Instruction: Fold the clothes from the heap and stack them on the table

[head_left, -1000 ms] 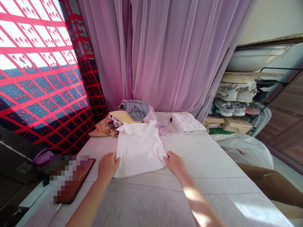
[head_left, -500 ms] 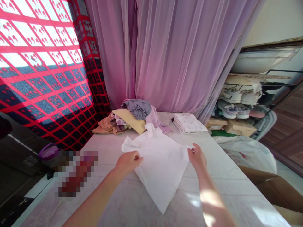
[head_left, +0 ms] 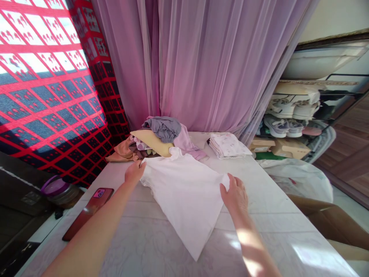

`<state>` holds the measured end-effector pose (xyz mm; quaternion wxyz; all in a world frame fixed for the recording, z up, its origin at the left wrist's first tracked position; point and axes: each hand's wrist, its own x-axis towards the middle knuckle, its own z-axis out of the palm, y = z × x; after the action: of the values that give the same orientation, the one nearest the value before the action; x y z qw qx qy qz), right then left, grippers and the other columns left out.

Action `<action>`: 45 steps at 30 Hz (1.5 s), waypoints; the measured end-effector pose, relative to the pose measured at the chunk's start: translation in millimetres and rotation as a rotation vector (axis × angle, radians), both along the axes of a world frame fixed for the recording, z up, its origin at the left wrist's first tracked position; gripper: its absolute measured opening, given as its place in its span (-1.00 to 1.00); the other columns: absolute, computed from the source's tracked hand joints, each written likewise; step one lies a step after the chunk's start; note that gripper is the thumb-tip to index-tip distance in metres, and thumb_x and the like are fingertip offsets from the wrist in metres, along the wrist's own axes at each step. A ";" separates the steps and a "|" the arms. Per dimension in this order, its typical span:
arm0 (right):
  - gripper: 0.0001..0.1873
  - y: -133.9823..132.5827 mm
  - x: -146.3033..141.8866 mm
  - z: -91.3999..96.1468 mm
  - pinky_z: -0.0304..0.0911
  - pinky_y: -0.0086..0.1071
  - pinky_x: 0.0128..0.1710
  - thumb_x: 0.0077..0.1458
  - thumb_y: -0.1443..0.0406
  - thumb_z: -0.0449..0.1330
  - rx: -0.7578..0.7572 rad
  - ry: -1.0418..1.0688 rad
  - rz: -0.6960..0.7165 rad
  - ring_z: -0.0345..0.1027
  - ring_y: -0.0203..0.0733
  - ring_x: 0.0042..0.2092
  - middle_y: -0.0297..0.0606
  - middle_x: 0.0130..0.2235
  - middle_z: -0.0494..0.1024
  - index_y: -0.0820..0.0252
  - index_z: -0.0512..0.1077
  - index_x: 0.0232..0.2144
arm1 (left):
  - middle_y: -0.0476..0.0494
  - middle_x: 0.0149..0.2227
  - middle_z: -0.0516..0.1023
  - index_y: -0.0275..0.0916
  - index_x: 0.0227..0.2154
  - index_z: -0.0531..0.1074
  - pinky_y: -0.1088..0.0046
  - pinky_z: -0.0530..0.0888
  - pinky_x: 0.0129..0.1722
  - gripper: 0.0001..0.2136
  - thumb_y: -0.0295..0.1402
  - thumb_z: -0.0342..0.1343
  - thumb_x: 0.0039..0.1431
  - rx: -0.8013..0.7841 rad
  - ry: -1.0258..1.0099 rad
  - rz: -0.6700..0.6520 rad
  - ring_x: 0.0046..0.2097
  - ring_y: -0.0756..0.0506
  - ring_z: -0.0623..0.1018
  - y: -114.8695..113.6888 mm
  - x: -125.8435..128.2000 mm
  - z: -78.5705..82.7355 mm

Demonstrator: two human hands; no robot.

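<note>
Field notes: 2 forearms, left forearm (head_left: 89, 234) and right forearm (head_left: 253, 246), bare to the frame edge, slim. 2 ungloved hands, left hand (head_left: 134, 172) and right hand (head_left: 235, 198). Sunlight band crosses right forearm.

Strong daylight came through the red-latticed window covering (head_left: 43, 77) at the left, and its upper panes burned out nearly to white. The sheer mauve curtain (head_left: 201, 57) glowed evenly. A hard patch of sun fell across the right forearm (head_left: 250, 246), while glare washed out the pale tabletop (head_left: 314, 254) at lower right. The white top (head_left: 184, 196) showed only soft, faint shadows in its folds. The lower left corner sank into dark shadow. The wide lens stretched and tilted the edges, slanting the shelf (head_left: 317, 82) at right, but focus stayed fairly sharp throughout.
</note>
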<state>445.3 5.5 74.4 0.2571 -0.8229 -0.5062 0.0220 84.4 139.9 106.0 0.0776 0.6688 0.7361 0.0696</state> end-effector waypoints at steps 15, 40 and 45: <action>-0.81 -35.6 -93.7 32.5 0.09 -0.41 -0.27 0.03 0.36 0.08 -0.430 0.045 0.908 0.31 -0.22 -0.23 -0.28 -0.29 0.52 0.14 0.49 -0.34 | -0.19 -0.28 0.57 -0.19 -0.27 0.44 0.43 0.34 -0.32 -0.66 -0.20 -0.23 0.23 -0.064 -0.051 -0.008 -0.20 -0.16 0.54 -20.1 -29.8 -4.0; -0.74 78.5 54.7 6.1 0.18 -0.43 -0.28 0.12 0.19 0.08 -0.324 0.067 0.090 0.43 -0.15 -0.16 -0.24 -0.22 0.59 0.11 0.50 -0.21 | -0.22 -0.07 0.55 -0.13 -0.05 0.38 0.32 0.41 -0.20 -0.69 -0.28 -0.10 0.19 -0.062 0.094 -0.107 -0.04 -0.25 0.53 14.6 51.3 14.6; -0.53 93.7 28.1 11.2 0.23 -0.39 -0.15 0.14 0.27 0.07 -0.107 0.172 0.051 0.45 -0.20 -0.18 -0.10 0.02 0.48 0.24 0.29 0.11 | -0.17 -0.08 0.57 -0.19 0.02 0.34 0.43 0.40 -0.26 -0.60 -0.16 0.00 0.16 0.019 -0.235 0.109 -0.12 -0.18 0.56 40.8 15.9 18.1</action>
<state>473.4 99.2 85.6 0.2545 -0.8173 -0.5013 0.1260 100.4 180.7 124.1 0.1529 0.6158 0.7564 0.1588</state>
